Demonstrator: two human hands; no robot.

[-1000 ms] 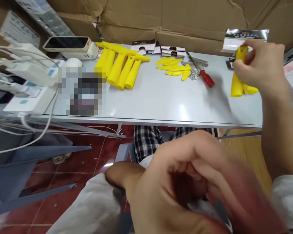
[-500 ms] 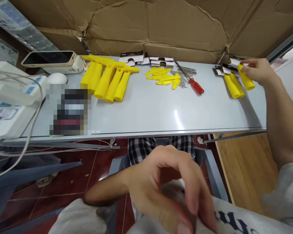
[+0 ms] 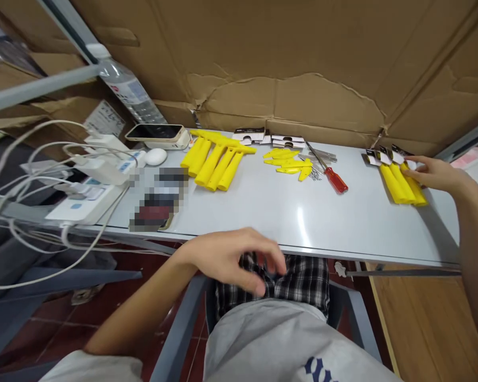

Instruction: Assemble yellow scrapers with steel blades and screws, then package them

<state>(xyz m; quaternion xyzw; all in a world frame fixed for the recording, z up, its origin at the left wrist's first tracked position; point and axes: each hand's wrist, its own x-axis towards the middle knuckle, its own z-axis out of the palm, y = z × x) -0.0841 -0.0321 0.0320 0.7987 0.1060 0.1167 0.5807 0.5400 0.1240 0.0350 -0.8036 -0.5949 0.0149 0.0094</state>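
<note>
My right hand [image 3: 432,174] has its thumb and fingers closed at the upper end of a yellow plastic handle with a card [image 3: 419,195], which lies at the right end of the desk. Beside it on the left rest two similar yellow handles [image 3: 392,183], with black-and-white cards at their tops. My left hand [image 3: 239,260] hovers above my lap near the desk's front edge, its fingers curved apart and nothing in them. Left of centre lies a row of yellow T-shaped handles [image 3: 217,164]. Flat yellow pieces [image 3: 284,162] are heaped mid-desk, by small screws [image 3: 314,174].
A red-handled screwdriver [image 3: 336,180] lies beside thin metal blades [image 3: 322,155]. Folded cards [image 3: 289,142] stand against the cardboard wall [image 3: 302,101]. Leftward are a phone [image 3: 155,131], a white round case [image 3: 156,157], a power strip with cables [image 3: 91,204] and a water bottle [image 3: 131,93].
My right hand has lowered the yellow handle from a tilt to lie alongside the other two. My left hand has moved up and forward, away from my body. The camera view has shifted.
</note>
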